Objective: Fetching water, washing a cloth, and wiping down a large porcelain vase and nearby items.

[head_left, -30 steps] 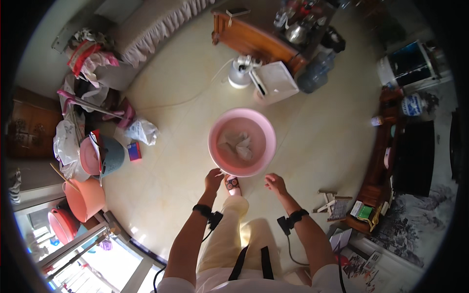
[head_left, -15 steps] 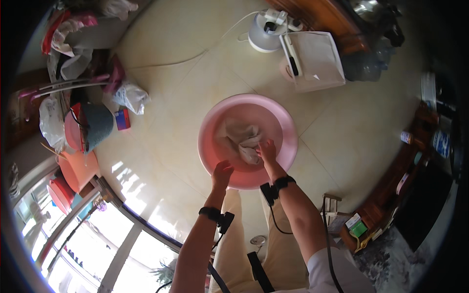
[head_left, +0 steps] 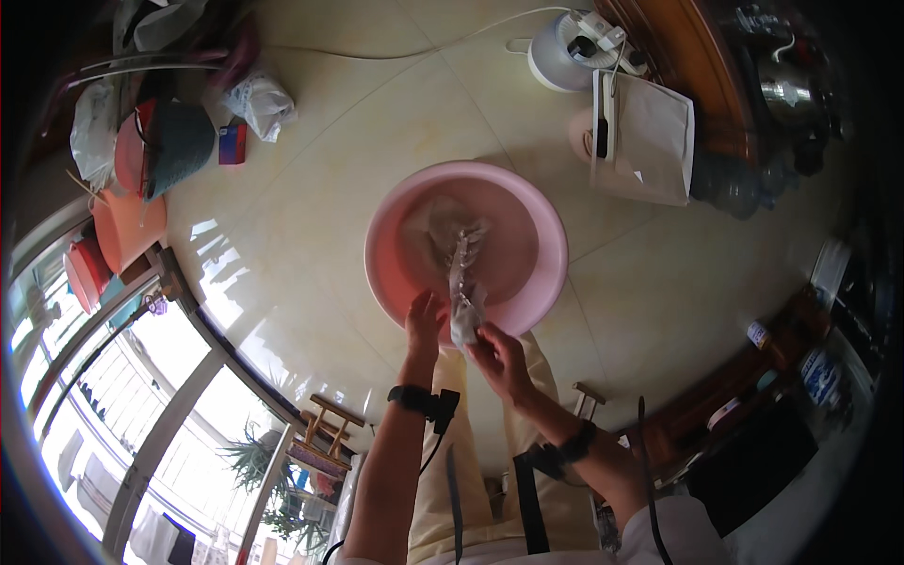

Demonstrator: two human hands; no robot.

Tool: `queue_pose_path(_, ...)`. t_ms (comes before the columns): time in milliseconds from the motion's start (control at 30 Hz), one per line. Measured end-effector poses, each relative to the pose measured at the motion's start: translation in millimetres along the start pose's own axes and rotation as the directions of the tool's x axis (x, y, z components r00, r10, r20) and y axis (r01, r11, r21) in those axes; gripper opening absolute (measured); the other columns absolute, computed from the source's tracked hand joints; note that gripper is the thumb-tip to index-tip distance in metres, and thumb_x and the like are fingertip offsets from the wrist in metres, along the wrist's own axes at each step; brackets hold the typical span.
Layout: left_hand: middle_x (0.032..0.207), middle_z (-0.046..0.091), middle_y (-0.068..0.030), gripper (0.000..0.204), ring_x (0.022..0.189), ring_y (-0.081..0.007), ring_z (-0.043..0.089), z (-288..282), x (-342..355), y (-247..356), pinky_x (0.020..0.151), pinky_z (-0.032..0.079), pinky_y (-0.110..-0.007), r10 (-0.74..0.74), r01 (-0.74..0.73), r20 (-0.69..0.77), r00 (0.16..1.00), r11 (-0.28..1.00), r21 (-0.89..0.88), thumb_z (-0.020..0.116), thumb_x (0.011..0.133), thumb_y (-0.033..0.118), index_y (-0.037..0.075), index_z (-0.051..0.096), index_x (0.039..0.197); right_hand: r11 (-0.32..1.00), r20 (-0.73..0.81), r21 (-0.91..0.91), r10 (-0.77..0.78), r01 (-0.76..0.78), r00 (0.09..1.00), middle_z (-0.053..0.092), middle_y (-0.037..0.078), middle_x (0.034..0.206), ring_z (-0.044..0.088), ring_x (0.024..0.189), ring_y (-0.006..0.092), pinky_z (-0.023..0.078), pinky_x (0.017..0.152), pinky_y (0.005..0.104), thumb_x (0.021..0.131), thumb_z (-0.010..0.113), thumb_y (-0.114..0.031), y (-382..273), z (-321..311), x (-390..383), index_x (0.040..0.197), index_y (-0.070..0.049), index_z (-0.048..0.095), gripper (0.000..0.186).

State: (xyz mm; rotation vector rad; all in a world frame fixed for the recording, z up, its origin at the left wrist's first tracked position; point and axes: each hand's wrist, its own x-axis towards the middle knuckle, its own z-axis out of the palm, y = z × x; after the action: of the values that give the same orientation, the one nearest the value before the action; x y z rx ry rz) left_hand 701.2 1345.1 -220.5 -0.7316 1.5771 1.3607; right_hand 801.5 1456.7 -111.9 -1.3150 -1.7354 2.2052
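Note:
A round pink basin (head_left: 541, 221) stands on the pale tiled floor with wet light cloth in it. A twisted strip of that wet cloth (head_left: 463, 282) stretches from the basin's middle up over its near rim. My right hand (head_left: 499, 358) grips the near end of the strip. My left hand (head_left: 424, 325) rests at the basin's near rim beside the cloth, fingers together. Both wrists wear dark bands.
A white box-shaped appliance (head_left: 650, 141) and a round white device (head_left: 565, 56) with a cable lie beyond the basin. Plastic tubs, bags and a teal bucket (head_left: 179, 141) crowd the far left. A small wooden stool (head_left: 325, 438) stands by the window frame.
My right hand has taken hold of the cloth and pulled it out of the basin toward me in a long strip. The view has moved closer over the basin.

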Motion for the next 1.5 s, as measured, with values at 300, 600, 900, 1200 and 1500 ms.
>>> queue_pose_path(300, 0.104, 0.056, -0.0134, 0.055, 0.088, -0.0213, 0.055, 12, -23, 26, 0.079, 0.045, -0.036, -0.300, 0.568, 0.674, 0.676, 0.795, -0.216, 0.043, 0.088, 0.049, 0.001, 0.050, 0.112, 0.966, 0.305, -0.170, -0.138, 0.197, 0.942, 0.048, 0.007, 0.065, 0.051, 0.054, 0.0181, 0.040, 0.049, 0.0309, 0.074, 0.063, -0.002, -88, -20, -67, 0.079, -0.004, 0.050, 0.014)
queue_pose_path(600, 0.085, 0.060, -0.0105, 0.032, 0.073, -0.0182, 0.059, 2, -60, 124, 0.067, 0.049, -0.030, -0.159, 0.062, 0.647, 0.746, 0.983, 0.171, 0.056, 0.085, 0.017, -0.006, 0.050, 0.106, 0.888, 0.115, -0.459, 0.074, -0.013, 0.991, 0.057, 0.009, 0.070, 0.056, 0.055, 0.0219, 0.045, 0.052, 0.0311, 0.076, 0.063, -0.008, 16, -22, -55, 0.089, -0.003, 0.052, 0.017)
queue_pose_path(900, 0.090, 0.060, -0.0159, 0.034, 0.086, -0.0280, 0.060, 11, -115, 90, 0.075, 0.047, -0.035, 0.355, -0.609, 0.518, 0.779, 0.626, 0.487, 0.068, 0.072, 0.013, -0.002, 0.054, 0.099, 0.973, 0.047, -0.202, -0.108, 0.115, 0.993, 0.054, 0.008, 0.112, 0.059, 0.084, 0.0214, 0.049, 0.068, 0.0281, 0.080, 0.061, -0.014, -22, -19, 8, 0.129, -0.005, 0.034, 0.057)
queue_pose_path(1200, 0.128, 0.038, -0.0223, 0.070, 0.118, -0.0378, 0.037, 18, -49, -4, 0.097, 0.034, -0.042, 0.402, -0.592, 0.444, 0.801, 0.426, 0.684, 0.070, 0.068, 0.019, 0.003, 0.036, 0.127, 0.950, -0.153, -0.304, 0.020, -0.067, 0.988, 0.057, 0.016, 0.102, 0.055, 0.096, 0.0260, 0.042, 0.083, 0.0339, 0.071, 0.063, -0.010, 122, -25, 118, 0.110, -0.002, 0.049, 0.043)
queue_pose_path(1500, 0.116, 0.048, -0.0052, 0.053, 0.098, -0.0217, 0.051, 5, 8, -46, 0.075, 0.046, -0.034, -0.129, 0.139, 0.131, 0.983, 0.988, -0.072, 0.067, 0.076, 0.023, 0.008, 0.040, 0.119, 0.714, -0.065, -0.696, -0.157, 0.068, 0.985, 0.053, 0.019, 0.109, 0.050, 0.102, 0.0361, 0.041, 0.086, 0.0399, 0.065, 0.062, -0.004, 180, -40, 126, 0.112, -0.002, 0.048, 0.049)
